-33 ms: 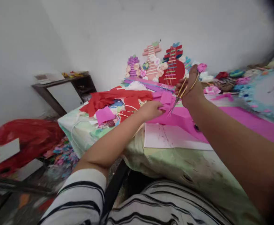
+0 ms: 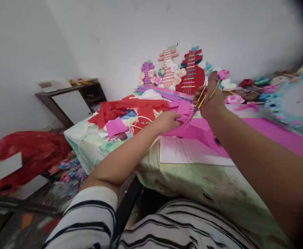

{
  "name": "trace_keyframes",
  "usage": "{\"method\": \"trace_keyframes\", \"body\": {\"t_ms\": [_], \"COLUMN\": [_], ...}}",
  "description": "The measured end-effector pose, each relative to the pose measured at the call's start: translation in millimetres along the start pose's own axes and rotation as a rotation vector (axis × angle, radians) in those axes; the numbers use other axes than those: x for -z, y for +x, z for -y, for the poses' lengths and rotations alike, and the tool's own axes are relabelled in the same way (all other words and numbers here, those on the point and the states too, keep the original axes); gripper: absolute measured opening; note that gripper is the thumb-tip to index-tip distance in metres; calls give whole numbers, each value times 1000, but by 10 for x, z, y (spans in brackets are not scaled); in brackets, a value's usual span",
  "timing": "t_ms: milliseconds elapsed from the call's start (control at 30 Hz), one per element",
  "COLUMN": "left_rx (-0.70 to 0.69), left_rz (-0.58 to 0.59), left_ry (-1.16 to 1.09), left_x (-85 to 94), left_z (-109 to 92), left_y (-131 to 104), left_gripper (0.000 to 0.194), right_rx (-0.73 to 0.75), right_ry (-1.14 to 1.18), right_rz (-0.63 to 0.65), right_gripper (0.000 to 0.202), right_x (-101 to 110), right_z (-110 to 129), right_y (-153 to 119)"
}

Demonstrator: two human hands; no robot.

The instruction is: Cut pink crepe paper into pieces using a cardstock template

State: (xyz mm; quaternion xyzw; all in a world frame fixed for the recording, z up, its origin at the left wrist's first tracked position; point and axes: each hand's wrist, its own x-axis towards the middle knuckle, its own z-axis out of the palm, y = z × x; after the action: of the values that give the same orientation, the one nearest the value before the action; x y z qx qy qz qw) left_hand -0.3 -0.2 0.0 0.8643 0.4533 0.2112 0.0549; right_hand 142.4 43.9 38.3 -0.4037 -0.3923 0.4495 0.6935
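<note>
My left hand [image 2: 167,121] is closed, its fingertips pinching the near edge of bright pink crepe-like paper [image 2: 180,130]. My right hand [image 2: 213,98] grips gold-handled scissors [image 2: 198,106], with the handle loops around its fingers and thumb. Their blades point down and toward me, at the pink paper just right of my left fingers. Whether the blades are fully closed is too small to tell. A smaller pink piece [image 2: 184,107] lies just above my left fingertips. Beneath the paper rests a white board [image 2: 177,157] with reddish marks.
Red paper [image 2: 110,112] and mixed scraps cover the table's left side. Guitar-shaped crafts, including a red one [image 2: 196,81], lean against the wall. A blue-edged round piece [image 2: 293,100] stands at right. A low cabinet [image 2: 72,107] and red plastic bag [image 2: 34,148] are at left.
</note>
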Motion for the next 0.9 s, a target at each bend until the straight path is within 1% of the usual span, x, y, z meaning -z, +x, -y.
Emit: {"method": "trace_keyframes", "body": {"t_ms": [133,300,433,600,700,767,833,900], "left_rx": [7,18,25,32,40,44,48,51], "left_rz": [2,4,2,-10,-20,-24,-29,-36], "left_ry": [-7,-19,-25,-31,-35,-40,-46,-52], "left_x": [17,44,37,17,18,19,17,10], "left_z": [-5,-24,-30,-2,20,29,34,38], "left_y": [-12,-14,-1,25,29,27,23,20], "left_gripper": [17,17,18,18,18,18,18,18], "right_rx": [77,167,211,269,255,197,130,89], "right_ry": [-68,-91,-71,-66,-31,-30,-24,0], "right_rz": [-12,27,24,0,-37,-51,-19,44], "right_gripper": [52,48,46,45,45,47,49,51], "right_x": [-71,-10,39,20,-5,-20,-32,-39], "right_z": [-41,-78,-112,-127,-96,-73,-67,-83], "right_y": [-21,1,42,63,54,41,28,16]}}
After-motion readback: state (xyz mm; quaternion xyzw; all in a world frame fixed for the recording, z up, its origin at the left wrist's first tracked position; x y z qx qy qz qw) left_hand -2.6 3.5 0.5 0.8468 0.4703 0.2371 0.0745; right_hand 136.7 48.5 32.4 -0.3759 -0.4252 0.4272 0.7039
